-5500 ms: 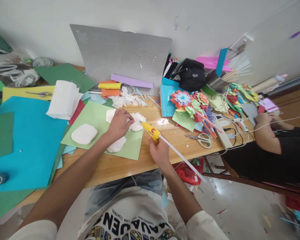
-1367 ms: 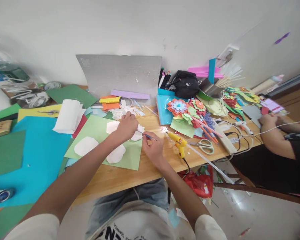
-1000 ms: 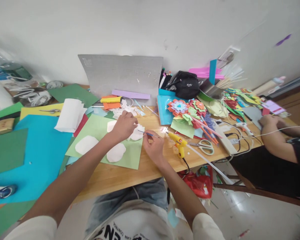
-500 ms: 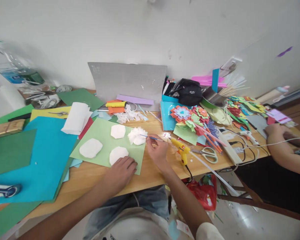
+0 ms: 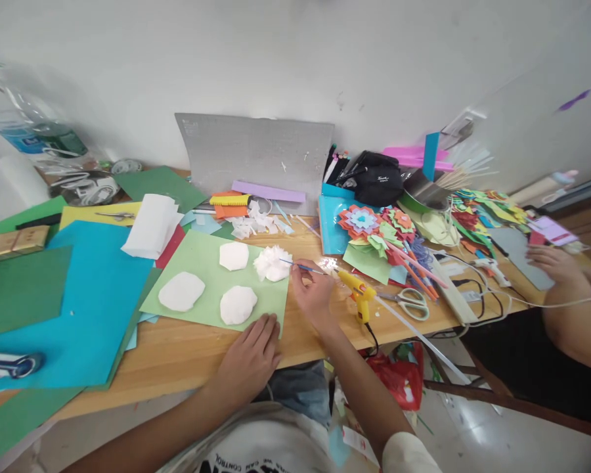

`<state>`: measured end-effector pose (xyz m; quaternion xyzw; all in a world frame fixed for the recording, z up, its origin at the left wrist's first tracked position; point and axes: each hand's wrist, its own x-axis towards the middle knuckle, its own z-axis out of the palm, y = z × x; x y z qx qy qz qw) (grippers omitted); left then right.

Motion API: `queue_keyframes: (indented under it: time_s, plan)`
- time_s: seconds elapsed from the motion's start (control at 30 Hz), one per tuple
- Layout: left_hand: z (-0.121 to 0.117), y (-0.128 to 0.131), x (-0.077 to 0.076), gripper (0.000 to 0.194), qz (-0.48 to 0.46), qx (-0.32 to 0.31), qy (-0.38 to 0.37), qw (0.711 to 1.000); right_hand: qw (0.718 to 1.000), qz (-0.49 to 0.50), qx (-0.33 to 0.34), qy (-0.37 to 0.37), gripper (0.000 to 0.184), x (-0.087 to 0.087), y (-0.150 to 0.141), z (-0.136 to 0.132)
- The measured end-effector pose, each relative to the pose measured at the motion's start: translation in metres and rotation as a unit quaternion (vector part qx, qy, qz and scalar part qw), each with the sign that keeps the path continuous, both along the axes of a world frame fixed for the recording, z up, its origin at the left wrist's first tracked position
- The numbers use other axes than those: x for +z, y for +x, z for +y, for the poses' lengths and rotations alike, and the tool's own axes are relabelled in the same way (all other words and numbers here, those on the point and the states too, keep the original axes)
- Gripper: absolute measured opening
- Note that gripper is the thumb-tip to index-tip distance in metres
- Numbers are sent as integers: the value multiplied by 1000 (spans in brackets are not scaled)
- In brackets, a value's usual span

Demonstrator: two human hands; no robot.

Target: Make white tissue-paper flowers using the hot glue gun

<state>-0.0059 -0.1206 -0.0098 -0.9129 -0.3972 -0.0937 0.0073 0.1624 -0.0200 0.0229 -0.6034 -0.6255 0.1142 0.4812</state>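
Note:
My right hand pinches a thin blue pen-like stick. The stick's tip is at a white ruffled paper ball near the right edge of a light green sheet. My left hand lies with outstretched fingers across the sheet's lower edge, resting partly on the table. Three flat white paper pieces also lie on the sheet: a small upper one, a large left one, and a lower one just above my left fingers.
Right of my right hand lies a yellow glue gun, with scissors beyond it. Paper flowers and a power strip are farther right. Large blue paper covers the left side. A co-worker's hand is at far right.
My left hand has slid down and slightly right, uncovering the lower white piece. My right hand keeps the stick at the ruffled ball. The co-worker's hand has shifted, and the view has tilted slightly.

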Motion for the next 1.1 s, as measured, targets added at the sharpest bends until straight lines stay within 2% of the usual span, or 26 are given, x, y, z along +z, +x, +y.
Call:
queue_keyframes:
  time_s: [0.53, 0.87, 1.1]
  plan:
    - [-2, 0, -5, 47, -4, 2, 12, 1000, 999, 35, 10, -8, 17, -5, -1, 2]
    - [-3, 0, -4, 47, -8, 3, 5, 1000, 998, -59, 9, 30, 18, -8, 4, -1]
    - [-2, 0, -4, 47, -14, 3, 11, 1000, 999, -39, 6, 1, 18, -6, 1, 1]
